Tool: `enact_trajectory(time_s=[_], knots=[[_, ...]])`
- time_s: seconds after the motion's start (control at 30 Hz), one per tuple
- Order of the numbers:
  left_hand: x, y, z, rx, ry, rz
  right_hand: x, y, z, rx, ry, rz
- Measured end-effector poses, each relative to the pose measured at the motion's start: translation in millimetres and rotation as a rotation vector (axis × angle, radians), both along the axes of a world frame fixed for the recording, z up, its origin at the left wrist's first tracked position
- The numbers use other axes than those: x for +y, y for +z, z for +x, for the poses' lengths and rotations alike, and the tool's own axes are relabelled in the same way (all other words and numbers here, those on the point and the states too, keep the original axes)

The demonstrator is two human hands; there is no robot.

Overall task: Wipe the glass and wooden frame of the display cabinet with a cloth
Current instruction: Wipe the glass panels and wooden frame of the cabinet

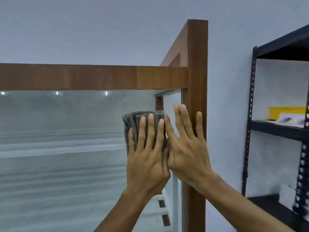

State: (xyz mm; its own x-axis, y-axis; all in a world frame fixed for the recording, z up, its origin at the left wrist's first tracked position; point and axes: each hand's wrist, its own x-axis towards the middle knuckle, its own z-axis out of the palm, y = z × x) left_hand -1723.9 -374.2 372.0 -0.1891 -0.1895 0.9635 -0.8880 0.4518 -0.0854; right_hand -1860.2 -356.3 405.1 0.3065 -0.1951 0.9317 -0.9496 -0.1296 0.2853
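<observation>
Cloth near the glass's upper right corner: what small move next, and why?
Probably slide the cloth up toward the top rail: the left hand presses it flat on the glass below that rail, the right hand flat beside it.

One left hand [147,158], one right hand [189,148], one cloth [133,119], one display cabinet [93,77], one black rack [275,131].
</observation>
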Motion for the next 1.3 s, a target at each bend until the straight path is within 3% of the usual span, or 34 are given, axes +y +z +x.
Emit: enact_trajectory(time_s=[0.13, 0.27, 0.43, 0.77, 0.93, 1.2, 1.3], knots=[[0.7, 24.2, -29.3, -0.036, -0.017, -0.017, 1.6, 17.3, -27.6, 0.030, 0.143, -0.015], [0.7, 30.3, -35.6, -0.001, -0.039, -0.007, -3.4, 18.5, -45.6, -0.143, 0.368, 0.006], [2.0, 22.8, -53.0, 0.132, -0.075, -0.006, -10.5, 9.0, -45.0, -0.250, 0.594, 0.078], [0.4, 16.8, -74.0, 0.342, -0.030, -0.040, -22.5, 3.4, -52.5, -0.267, 1.029, 0.186], [6.1, 17.2, -88.6, 0.496, -0.173, -0.036, -27.5, 3.2, -57.3, -0.278, 1.266, 0.248], [25.3, 13.6, -120.8, 0.789, -0.254, -0.076, -36.5, -0.3, -60.5, -0.469, 1.637, 0.390], [31.6, 13.3, -135.1, 0.809, -0.193, -0.125, -50.0, 1.7, -70.6, -0.409, 1.718, 0.441]])
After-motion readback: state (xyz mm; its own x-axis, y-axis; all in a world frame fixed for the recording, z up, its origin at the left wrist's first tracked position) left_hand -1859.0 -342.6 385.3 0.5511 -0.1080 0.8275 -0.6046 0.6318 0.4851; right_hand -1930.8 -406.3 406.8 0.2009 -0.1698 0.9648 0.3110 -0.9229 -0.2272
